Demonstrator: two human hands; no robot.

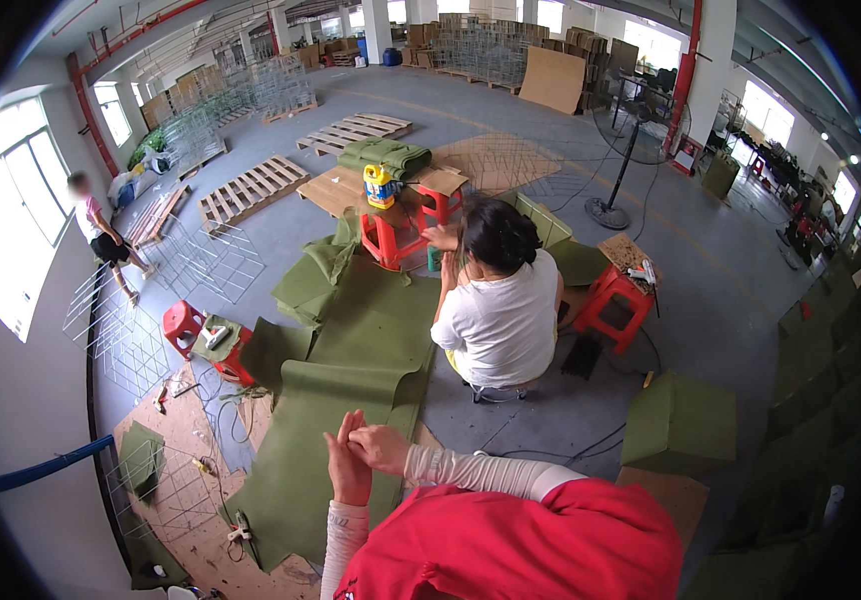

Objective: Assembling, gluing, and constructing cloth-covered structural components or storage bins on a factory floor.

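My two hands meet in front of my body, above a long sheet of dark green material [351, 400] on the floor. My left hand [349, 472] is upright with its fingers stretched upward, and I see nothing held in it. Curled against those fingers is my right hand [383, 448], coming from the right; anything small between its fingertips is hidden. Pale sleeves cover both forearms. One end of the green sheet is folded over near my hands, and its far part runs toward a red stool [391, 240].
Ahead sits a person in a white shirt [501, 320]. Red stools stand left [183, 325] and right [616, 310], the right one holding a glue gun [643, 272]. A green box shape [681, 422] lies right. Wire grids [166, 270], pallets [254, 193] and a fan [608, 212] stand beyond.
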